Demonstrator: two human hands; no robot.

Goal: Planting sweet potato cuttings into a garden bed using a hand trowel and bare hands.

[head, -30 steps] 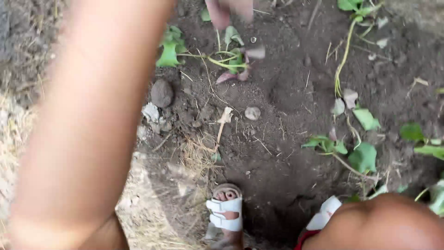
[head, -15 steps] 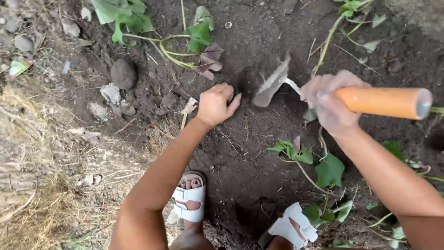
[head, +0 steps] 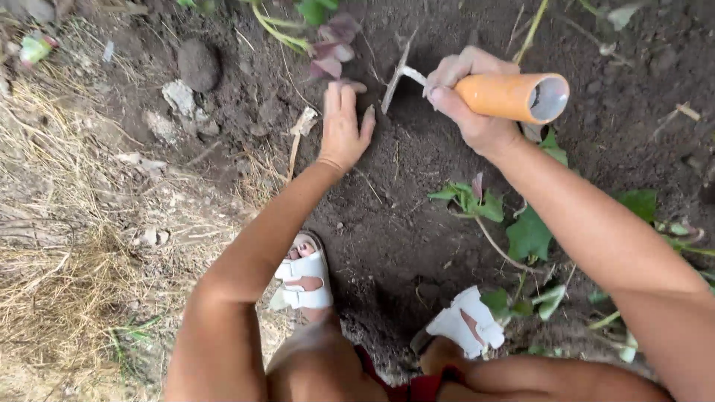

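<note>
Since half a second ago the hand hoe [head: 447, 85] has swung in from beside the vine to stand blade-down in the dark soil [head: 402, 216], and the left hand [head: 342, 130] has slid up until its fingertips almost meet the blade. The right hand [head: 469, 100] has its grip closed round the front of the orange handle; the left lies flat and open on the soil, holding nothing. The blade sits just below the purple-leaved vine [head: 328, 48], with a round stone [head: 198, 65] well to the vine's left. To dig well here, short shallow pulls toward the white sandals [head: 305, 279] seem wisest, with the left fingers drawn back clear of the edge and the vine stem spared.
</note>
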